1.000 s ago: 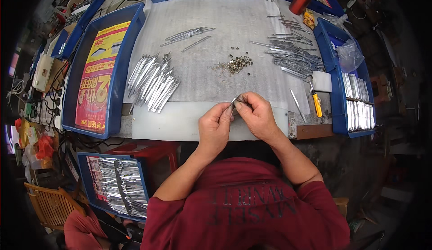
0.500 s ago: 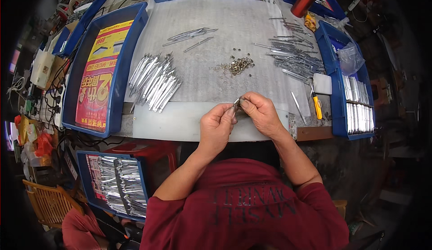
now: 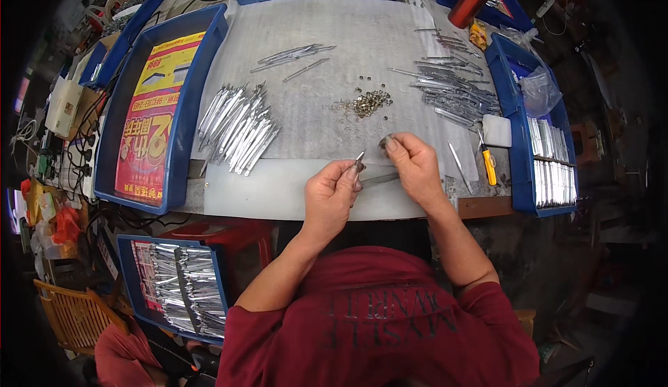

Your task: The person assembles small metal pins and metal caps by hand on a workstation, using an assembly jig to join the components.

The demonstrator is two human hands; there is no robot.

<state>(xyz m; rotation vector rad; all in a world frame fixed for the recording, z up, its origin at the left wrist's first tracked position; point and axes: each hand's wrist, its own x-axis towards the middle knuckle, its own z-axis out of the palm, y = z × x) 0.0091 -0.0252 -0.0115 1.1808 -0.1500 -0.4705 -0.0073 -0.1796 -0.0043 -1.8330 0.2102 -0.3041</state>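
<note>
- Head camera looks down on a grey padded worktable [image 3: 313, 115], with the person's two forearms in dark red sleeves coming up from the lower edge.
- Left hand [image 3: 330, 195] is closed around a thin metal piece [image 3: 359, 159], whose pointed tip sticks up between thumb and forefinger, above the table's near edge.
- Right hand [image 3: 414, 164] is closed too, pinching a small metal part [image 3: 385, 140] at its fingertips; a flat metal strip [image 3: 379, 178] runs between the two hands, and which hand carries it cannot be told.
- Just beyond the hands lies a small heap of brass-coloured rivets [image 3: 367, 101], loose on the table.
- To the left lies a fanned pile of shiny metal blades [image 3: 236, 126]; to the right, a scattered pile of thinner metal strips [image 3: 456, 91].
- Near the right hand lie a yellow-handled tool [image 3: 489, 164] and a white block [image 3: 497, 130].
- Blue trays ring the table: one on the left holds a red and yellow printed sheet [image 3: 153, 126], one on the right holds rows of packed metal pieces [image 3: 553, 161].
- A copper-red spool [image 3: 472, 1] stands at the far right corner.
</note>
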